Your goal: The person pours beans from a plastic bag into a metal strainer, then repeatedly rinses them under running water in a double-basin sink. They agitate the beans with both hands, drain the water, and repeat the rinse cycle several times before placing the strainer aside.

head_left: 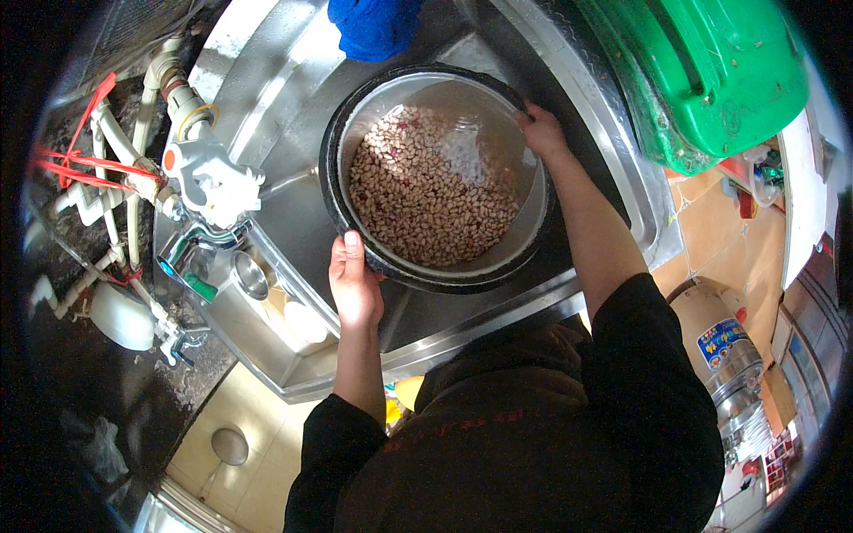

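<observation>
Both of my hands hold a large round metal pot [437,272] with a dark outer wall, over a stainless steel sink basin. My left hand [355,280] grips the near left rim, thumb on top. My right hand [541,130] is closed around the rim at the far right; its fingertips are partly hidden. Inside lie many pale, brownish beans or peanuts [430,193], a few of them reddish, with clear water pooled towards the right side. A blue cloth [375,26] lies beyond the pot.
A white valve with a chrome faucet [213,233] and pipes stands at the left. Beside it, a smaller basin holds a metal bowl [249,274]. A green plastic container [726,80] is at the upper right. Below it, a labelled bucket [710,326] stands near the floor tiles.
</observation>
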A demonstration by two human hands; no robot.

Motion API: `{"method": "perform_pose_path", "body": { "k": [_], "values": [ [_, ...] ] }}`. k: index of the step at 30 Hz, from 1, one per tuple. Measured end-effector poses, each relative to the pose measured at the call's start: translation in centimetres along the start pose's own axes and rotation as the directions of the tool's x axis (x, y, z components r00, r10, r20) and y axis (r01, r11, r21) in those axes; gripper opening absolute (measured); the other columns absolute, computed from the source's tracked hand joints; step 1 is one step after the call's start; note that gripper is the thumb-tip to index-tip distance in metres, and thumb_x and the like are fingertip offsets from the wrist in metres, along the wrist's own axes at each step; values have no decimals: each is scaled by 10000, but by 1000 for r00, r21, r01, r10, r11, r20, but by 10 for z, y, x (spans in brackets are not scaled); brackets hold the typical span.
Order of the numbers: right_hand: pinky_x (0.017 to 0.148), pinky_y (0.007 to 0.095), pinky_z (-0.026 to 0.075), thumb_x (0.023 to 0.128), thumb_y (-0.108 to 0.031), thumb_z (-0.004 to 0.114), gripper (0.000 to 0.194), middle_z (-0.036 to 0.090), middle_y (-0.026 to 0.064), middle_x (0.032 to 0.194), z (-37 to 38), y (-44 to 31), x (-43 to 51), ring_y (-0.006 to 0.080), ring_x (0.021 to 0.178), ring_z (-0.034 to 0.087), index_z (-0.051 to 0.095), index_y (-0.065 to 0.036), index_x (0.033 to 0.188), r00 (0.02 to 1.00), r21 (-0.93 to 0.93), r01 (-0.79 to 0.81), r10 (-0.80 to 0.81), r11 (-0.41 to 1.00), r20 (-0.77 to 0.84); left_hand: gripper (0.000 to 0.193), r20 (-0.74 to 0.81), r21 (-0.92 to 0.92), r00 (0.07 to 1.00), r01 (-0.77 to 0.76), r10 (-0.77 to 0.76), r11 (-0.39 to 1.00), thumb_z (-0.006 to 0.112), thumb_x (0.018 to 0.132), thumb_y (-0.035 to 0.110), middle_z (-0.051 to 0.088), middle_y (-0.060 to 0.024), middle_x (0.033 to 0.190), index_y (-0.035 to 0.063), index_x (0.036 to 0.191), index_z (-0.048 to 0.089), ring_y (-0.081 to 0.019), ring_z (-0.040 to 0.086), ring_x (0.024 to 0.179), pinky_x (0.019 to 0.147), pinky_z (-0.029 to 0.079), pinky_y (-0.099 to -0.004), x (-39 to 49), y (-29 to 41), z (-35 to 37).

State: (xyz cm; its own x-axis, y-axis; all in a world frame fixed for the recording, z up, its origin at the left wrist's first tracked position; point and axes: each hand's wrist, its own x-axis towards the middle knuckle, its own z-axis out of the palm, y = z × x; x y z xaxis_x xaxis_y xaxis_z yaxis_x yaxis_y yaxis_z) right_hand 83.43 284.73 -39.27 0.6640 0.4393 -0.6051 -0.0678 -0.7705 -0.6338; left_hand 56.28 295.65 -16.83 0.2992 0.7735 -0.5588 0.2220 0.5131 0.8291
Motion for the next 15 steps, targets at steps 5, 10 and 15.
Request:
{"method": "perform_pose_path", "body": {
  "k": [5, 10, 15],
  "values": [
    [975, 349, 373, 848, -331, 544, 498, 512, 183, 1244, 1, 2, 0, 309, 1158, 494, 477, -81, 1273, 1000, -42, 9, -10, 999, -20, 232, 3, -19, 1000, -10, 10, 1000, 480, 933, 324, 544, 29, 727, 92, 921, 488, -49, 484, 562, 489, 404, -191, 0, 1, 4],
    [987, 343, 361, 864, -328, 529, 486, 494, 181, 1266, 2, 0, 1, 304, 1175, 478, 469, -84, 1280, 1000, -36, -15, 15, 999, -5, 221, 4, 20, 1000, -12, 12, 1000, 480, 934, 319, 522, 49, 691, 100, 918, 501, -36, 436, 525, 457, 341, -180, 2, 3, 5],
    [985, 340, 362, 867, -322, 532, 495, 497, 180, 1264, 4, 8, 2, 296, 1174, 481, 454, -81, 1291, 1000, -28, 2, -3, 1000, -25, 225, -4, 17, 999, -37, 37, 999, 480, 933, 319, 509, 54, 670, 97, 920, 512, -38, 411, 508, 451, 319, -184, 4, 0, 5]
  ]
}}
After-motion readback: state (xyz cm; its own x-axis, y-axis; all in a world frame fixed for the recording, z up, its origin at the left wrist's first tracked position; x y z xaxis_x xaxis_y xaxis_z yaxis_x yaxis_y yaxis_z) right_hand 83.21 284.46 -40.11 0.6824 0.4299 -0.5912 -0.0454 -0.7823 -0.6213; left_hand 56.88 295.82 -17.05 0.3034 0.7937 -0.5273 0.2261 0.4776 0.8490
